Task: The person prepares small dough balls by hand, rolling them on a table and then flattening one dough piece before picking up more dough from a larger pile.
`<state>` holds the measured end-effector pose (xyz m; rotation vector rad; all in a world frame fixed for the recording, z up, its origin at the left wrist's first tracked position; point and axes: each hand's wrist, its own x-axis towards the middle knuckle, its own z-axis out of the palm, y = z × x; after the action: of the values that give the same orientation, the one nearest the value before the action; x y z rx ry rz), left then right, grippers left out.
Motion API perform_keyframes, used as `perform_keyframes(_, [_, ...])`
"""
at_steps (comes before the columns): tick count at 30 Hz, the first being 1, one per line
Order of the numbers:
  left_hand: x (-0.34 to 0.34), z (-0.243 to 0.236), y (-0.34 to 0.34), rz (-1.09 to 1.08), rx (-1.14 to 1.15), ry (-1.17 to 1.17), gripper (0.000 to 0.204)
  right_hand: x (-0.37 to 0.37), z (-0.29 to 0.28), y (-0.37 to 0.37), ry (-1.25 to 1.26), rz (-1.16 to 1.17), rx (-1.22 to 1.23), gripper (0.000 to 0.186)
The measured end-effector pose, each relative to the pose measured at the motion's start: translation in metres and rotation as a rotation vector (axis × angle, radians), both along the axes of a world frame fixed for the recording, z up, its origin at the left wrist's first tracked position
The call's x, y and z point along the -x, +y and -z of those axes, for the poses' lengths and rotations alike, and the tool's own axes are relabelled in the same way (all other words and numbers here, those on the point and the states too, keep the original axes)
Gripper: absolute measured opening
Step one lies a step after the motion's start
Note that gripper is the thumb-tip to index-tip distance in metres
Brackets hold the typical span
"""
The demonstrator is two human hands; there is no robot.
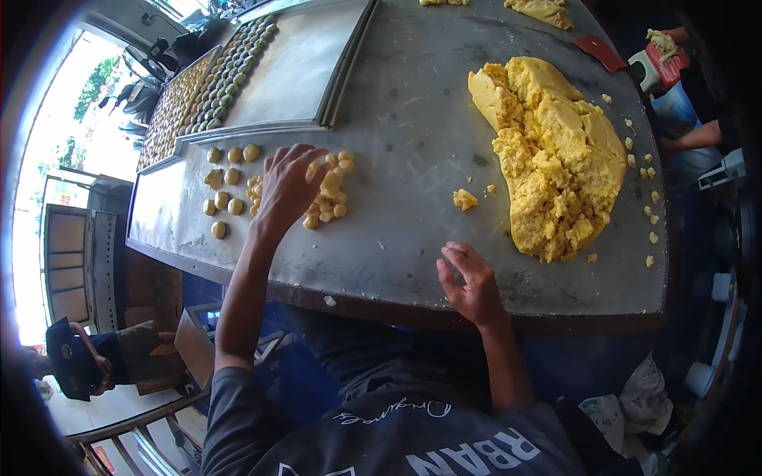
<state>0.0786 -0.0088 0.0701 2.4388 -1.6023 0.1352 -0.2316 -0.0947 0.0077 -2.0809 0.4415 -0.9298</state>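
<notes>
Our left hand (294,181) was over the small dough pieces (332,189) on the counter (413,151), between the round balls (232,177) and the yellow mound (565,159) — whether its grip was closed on any, we couldn't tell. Our right hand (470,284) hung near the front edge — grip loosely parted.

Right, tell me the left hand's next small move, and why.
Probably pinch one of the small dough pieces: the left hand is right over them, and the right hand looks empty, free to take it.
</notes>
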Motion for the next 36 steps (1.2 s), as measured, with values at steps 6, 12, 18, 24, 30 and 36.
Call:
perform_keyframes(6, [-0.023,0.016,-0.027,-0.098,-0.248,0.083,0.022,0.001,0.001,-0.001,-0.011,-0.006,-0.04,0.015])
perform_keyframes(12, [-0.018,0.024,-0.037,0.086,-0.089,0.045,0.02,0.003,0.001,-0.002,-0.023,-0.02,-0.058,0.014])
perform_keyframes(18, [0.003,0.008,-0.053,-0.001,-0.224,0.096,0.016,0.005,-0.001,-0.004,-0.029,-0.02,-0.021,0.015])
perform_keyframes(24, [-0.002,0.013,-0.048,0.096,0.092,0.148,0.014,0.002,0.0,-0.001,-0.037,-0.033,-0.033,0.014])
perform_keyframes(30, [0.056,-0.02,-0.049,0.19,-0.083,0.563,0.021,0.007,0.001,-0.006,-0.014,-0.02,-0.015,0.013])
perform_keyframes(36, [0.064,0.004,-0.034,0.159,-0.123,0.599,0.021,0.004,0.002,-0.003,-0.018,-0.033,-0.032,0.013])
